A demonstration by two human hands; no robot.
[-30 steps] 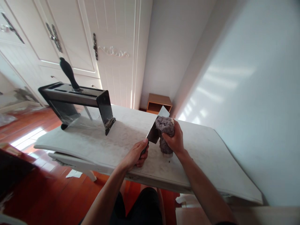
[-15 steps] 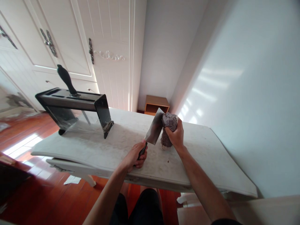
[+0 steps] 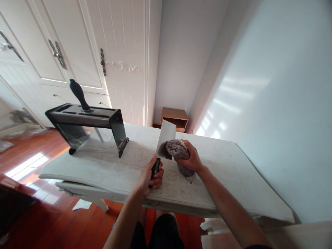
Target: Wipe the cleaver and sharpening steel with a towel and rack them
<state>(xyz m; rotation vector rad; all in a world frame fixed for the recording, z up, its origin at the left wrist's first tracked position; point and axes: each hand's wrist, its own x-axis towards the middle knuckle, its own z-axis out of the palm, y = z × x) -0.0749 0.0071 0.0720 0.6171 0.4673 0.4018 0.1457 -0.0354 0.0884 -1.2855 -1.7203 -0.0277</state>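
Observation:
My left hand (image 3: pixel 153 174) is wrapped round the black handle of a cleaver (image 3: pixel 166 135), whose broad metal blade points away from me above the table. My right hand (image 3: pixel 191 157) grips a bunched grey-purple cloth (image 3: pixel 178 149), pressed against the lower right part of the blade. One end of the cloth hangs down toward the tabletop. To the left, a black knife block (image 3: pixel 85 116) with slots in its top and clear sides stands on the table. A knife with a black handle (image 3: pixel 79 94) is stuck in one slot, its blade showing below.
Both hands are over a whitish table (image 3: pixel 109 176) with a worn top. A white wardrobe (image 3: pixel 124 90) stands behind it, and a small wooden cabinet (image 3: pixel 175 113) is in the far corner. The wall (image 3: pixel 280 114) runs along the right. White paper (image 3: pixel 82 204) lies on the floor.
The cloth in my right hand has moved down the blade, toward the handle and me. The cleaver has turned more upright in view. The head view has shifted slightly.

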